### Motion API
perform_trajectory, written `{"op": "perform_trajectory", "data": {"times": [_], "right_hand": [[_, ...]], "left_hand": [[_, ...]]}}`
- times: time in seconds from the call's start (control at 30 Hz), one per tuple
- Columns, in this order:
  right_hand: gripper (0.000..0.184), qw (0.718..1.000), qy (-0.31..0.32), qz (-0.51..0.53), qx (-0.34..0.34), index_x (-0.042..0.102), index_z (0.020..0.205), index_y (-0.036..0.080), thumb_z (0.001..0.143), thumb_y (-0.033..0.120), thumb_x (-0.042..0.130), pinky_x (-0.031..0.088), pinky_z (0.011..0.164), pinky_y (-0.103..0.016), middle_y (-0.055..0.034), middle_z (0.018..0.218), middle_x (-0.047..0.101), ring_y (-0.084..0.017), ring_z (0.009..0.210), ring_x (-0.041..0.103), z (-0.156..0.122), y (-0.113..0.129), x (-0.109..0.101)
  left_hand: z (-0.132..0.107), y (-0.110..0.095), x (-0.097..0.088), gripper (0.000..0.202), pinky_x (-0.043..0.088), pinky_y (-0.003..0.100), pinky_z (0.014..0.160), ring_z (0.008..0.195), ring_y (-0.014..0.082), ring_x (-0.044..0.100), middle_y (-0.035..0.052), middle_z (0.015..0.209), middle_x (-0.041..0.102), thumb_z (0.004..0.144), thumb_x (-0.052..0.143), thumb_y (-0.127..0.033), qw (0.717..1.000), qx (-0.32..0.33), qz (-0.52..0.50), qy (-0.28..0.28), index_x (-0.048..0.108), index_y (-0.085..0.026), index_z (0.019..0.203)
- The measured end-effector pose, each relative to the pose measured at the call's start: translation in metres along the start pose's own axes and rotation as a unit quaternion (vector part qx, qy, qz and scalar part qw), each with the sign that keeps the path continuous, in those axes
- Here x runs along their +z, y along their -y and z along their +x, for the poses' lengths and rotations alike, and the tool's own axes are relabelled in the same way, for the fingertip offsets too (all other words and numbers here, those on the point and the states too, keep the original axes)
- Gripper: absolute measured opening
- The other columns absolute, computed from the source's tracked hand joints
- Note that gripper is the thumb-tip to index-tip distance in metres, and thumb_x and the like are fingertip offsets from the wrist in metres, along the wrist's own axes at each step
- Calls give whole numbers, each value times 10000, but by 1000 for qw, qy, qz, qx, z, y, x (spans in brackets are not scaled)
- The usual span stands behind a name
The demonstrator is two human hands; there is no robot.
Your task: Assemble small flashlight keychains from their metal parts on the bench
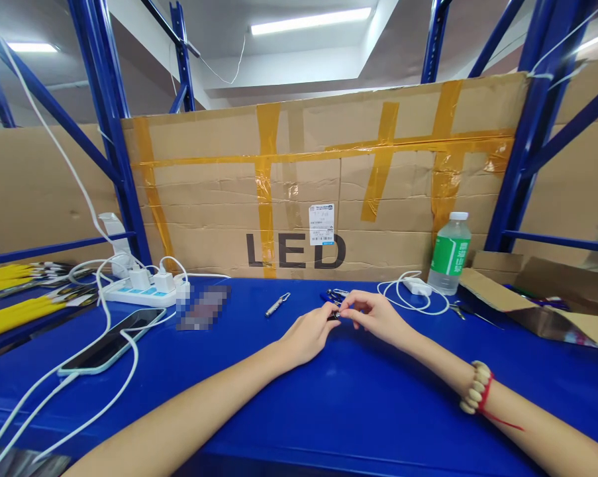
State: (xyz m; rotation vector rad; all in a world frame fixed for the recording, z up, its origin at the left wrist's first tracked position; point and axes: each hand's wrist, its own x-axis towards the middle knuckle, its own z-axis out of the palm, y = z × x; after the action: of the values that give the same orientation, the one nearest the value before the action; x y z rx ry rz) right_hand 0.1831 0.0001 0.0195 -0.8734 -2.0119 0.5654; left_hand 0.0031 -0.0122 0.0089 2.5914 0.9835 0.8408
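Observation:
My left hand [306,334] rests low over the blue tabletop, fingers closed on a small dark piece [334,316] too small to name. From the other side my right hand [378,319] pinches at the same piece, thumb and fingertips pressed together. The hands almost meet there, and the fingers hide most of what they hold. Just behind the fingertips lies a blue-handled tool that looks like pliers [330,296], partly covered. To the left, apart from both hands, is a slim silver metal tool with a hooked end [277,305].
A power strip [140,291] with chargers and trailing white cables stands left, beside a phone [110,344]. At right are a white adapter [418,286], a bottle with a green label [449,255] and an open cardboard box [542,298]. A cardboard panel [209,212] closes off the back.

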Motion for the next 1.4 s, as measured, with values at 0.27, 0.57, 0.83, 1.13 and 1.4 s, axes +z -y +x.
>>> {"op": "perform_trajectory", "data": {"times": [0.27,0.57,0.83,1.13,1.4], "right_hand": [[235,1000,-22,9,-3,595,708,149,741,381,599,395,430,-206,-17,705,588,-69,454,511,3,3,-7],[226,999,-33,4,11,603,703,151,724,375,613,406,445,-217,-13,677,596,-73,441,509,3,1,-10],[222,1000,-1,19,15,613,698,145,722,365,626,411,453,-214,-20,718,606,-67,443,513,2,2,-10],[288,999,22,35,29,625,687,141,692,429,640,420,448,-212,-26,718,618,-69,448,508,2,0,-8],[217,996,22,-43,78,676,581,150,608,364,703,348,421,-202,0,471,578,-81,414,460,2,-1,-12]], "left_hand": [[0,-2,-2,199,439,298,831,983,197,571,53,1080,596,936,343,-226,999,2,36,-15,486,-202,1072],[1,-1,-1,197,450,301,813,951,187,585,46,1086,600,938,332,-230,999,-12,18,-28,466,-217,1082],[1,-1,-1,197,447,295,797,911,188,579,52,1008,609,938,333,-234,1000,0,18,-21,507,-191,1019],[-1,-2,-3,216,448,274,775,882,181,594,36,1003,631,936,338,-234,999,20,34,-1,526,-206,1039],[-5,-2,-1,209,450,250,754,854,176,609,44,971,641,925,357,-212,997,50,54,0,539,-184,1025]]}}
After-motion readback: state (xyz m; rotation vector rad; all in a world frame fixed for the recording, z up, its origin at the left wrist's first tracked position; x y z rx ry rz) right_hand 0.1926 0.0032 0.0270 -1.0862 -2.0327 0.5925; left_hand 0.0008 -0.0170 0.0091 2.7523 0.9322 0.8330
